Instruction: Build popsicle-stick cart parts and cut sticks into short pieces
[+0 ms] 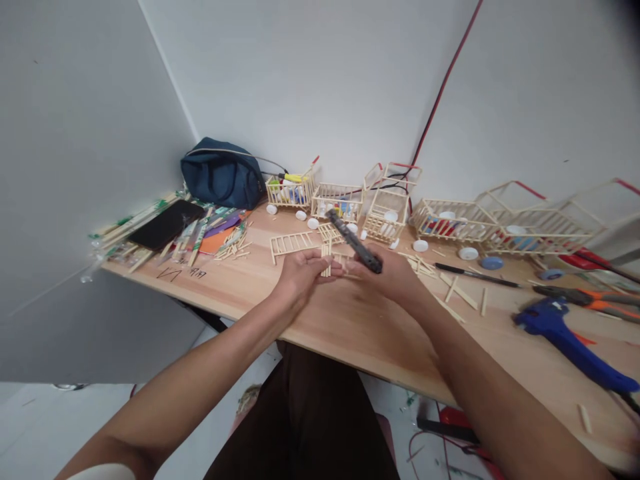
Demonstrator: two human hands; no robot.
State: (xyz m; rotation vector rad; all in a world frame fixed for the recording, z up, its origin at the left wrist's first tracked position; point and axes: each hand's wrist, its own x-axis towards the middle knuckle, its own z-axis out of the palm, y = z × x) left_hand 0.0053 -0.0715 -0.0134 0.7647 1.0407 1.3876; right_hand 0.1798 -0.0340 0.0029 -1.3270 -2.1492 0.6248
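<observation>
Several short wooden sticks (327, 259) stand side by side in my left hand (303, 272), pinched between the thumb and fingers. My right hand (390, 270) is close beside it, closed around a dark grey tool (353, 241) that looks like a utility knife and points up and to the left. The right fingertips come near the stick ends, but whether they also touch a stick is unclear. Just behind my hands lie a ladder-like stick frame (295, 245) and a smaller slatted piece (330, 233).
Small stick-built carts (340, 200) with bottle-cap wheels line the wall. At left are a blue bag (225, 175), a black phone (167, 225) and bundled sticks. A black pen (475, 275), pliers (590, 298), a blue glue gun (570, 340) and loose sticks (457, 291) lie at right.
</observation>
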